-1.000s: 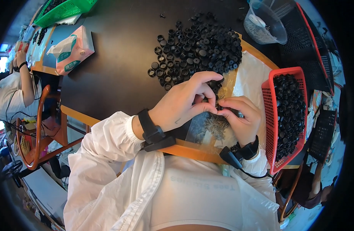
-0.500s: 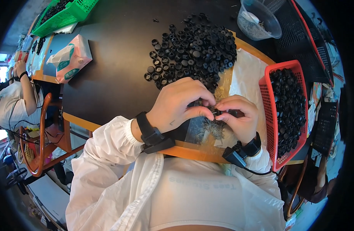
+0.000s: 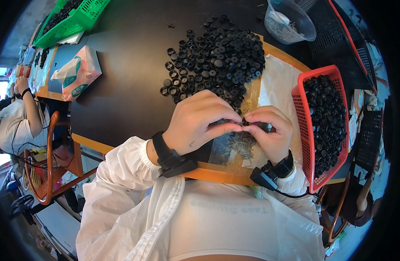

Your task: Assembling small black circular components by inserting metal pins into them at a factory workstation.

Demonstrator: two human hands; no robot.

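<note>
Pinching a small black cap (image 3: 242,123) between both hands (image 3: 235,126) — fingertips touching.

Two hands, left (image 3: 199,122) and right (image 3: 269,130), each with one black wrist device. One loose heap of black round caps (image 3: 217,58) on the tabletop (image 3: 121,95), too many to count. One red basket (image 3: 301,130), one green basket (image 3: 74,19), one clear plastic tub (image 3: 291,21), one tissue pack (image 3: 76,74), one pile of small metal pins (image 3: 241,145)
</note>
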